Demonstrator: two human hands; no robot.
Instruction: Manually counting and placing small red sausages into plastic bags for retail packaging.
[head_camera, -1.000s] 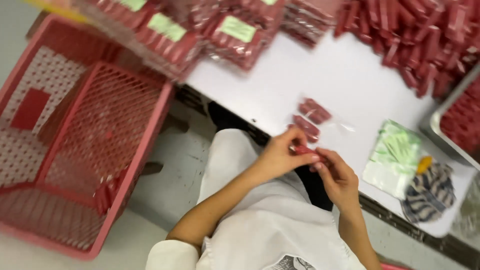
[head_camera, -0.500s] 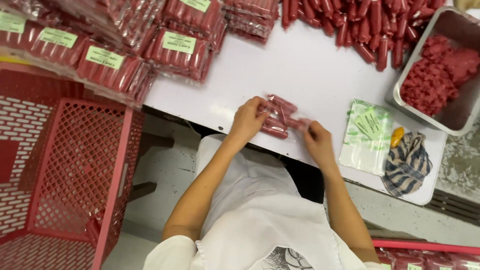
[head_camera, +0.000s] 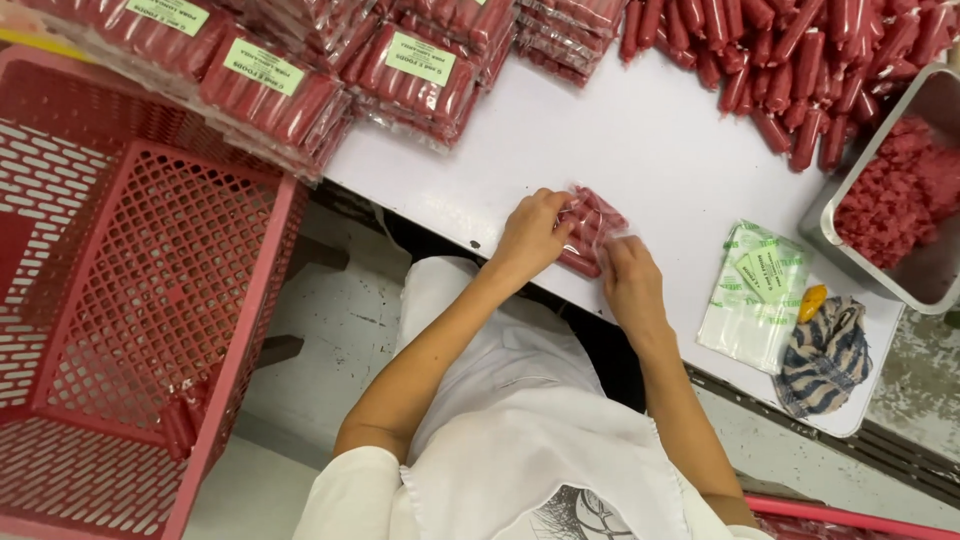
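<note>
1. Bag of sausages (head_camera: 592, 232): clear plastic, holding several red sausages; lies near the front edge of the white worktop (head_camera: 640, 130), between both hands.
2. Left hand (head_camera: 532, 236): fingers curled over the bag's 9 o'clock end, gripping it.
3. Right hand (head_camera: 628, 278): at the bag's 5 o'clock corner, fingertips pinching the plastic.
4. Step in hand, by judgement: filling or closing the bag. The next move likely calls for squaring the sausages and keeping the open edge pinched.
5. Loose sausages (head_camera: 790, 60): heaped at 1 o'clock.
6. Packed, labelled bags (head_camera: 400, 60): stacked at 11 o'clock.
7. Metal tray (head_camera: 845, 240): at 3 o'clock, red contents.
8. Empty bags (head_camera: 755, 295) and striped cloth (head_camera: 825, 355): at 4 o'clock.
9. Red basket (head_camera: 150, 300): on the floor, at 9 o'clock.
</note>
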